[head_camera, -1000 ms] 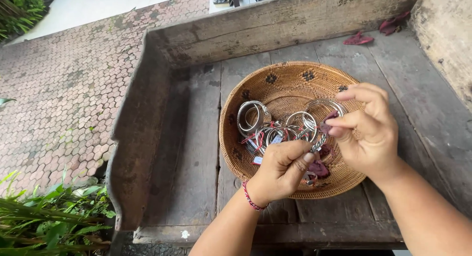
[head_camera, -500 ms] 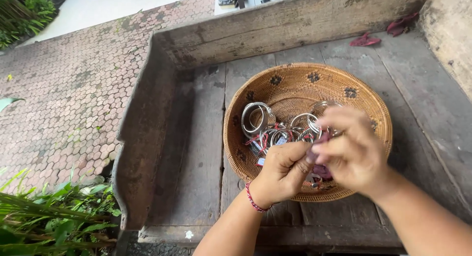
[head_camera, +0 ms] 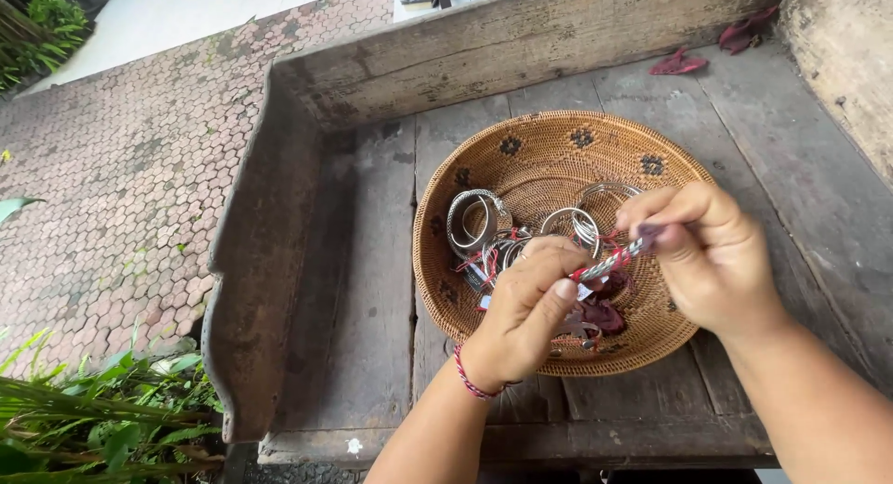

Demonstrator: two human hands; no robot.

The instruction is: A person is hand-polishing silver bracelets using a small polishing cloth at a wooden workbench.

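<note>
Both hands have drawn a little apart since half a second ago, and a braided cord point(head_camera: 614, 258) that was bunched between them now shows stretched across the gap. It is red, white and dark, and it hangs just above the middle of the woven basket point(head_camera: 521, 159), over the pile of jewellery.

The left hand point(head_camera: 528, 307) comes up from the lower edge, forearm angled up and to the right, back of the hand toward the camera, fingers curled in. Its thumb and forefinger are pinched together on the lower left end of the cord. A red string bracelet point(head_camera: 470, 382) circles that wrist.

The right hand point(head_camera: 712, 256) enters from the lower right corner, wrist bent so the knuckles point left. Its fingers are folded together and clamped on the upper right end of the cord; the fingertips themselves are hidden behind the knuckles.

Silver bangles point(head_camera: 474, 222) lie in the basket just left of the hands, with more loops and red threads beneath them. The basket sits on a weathered wooden bench point(head_camera: 353, 289), beside a brick-paved path point(head_camera: 121, 177).
</note>
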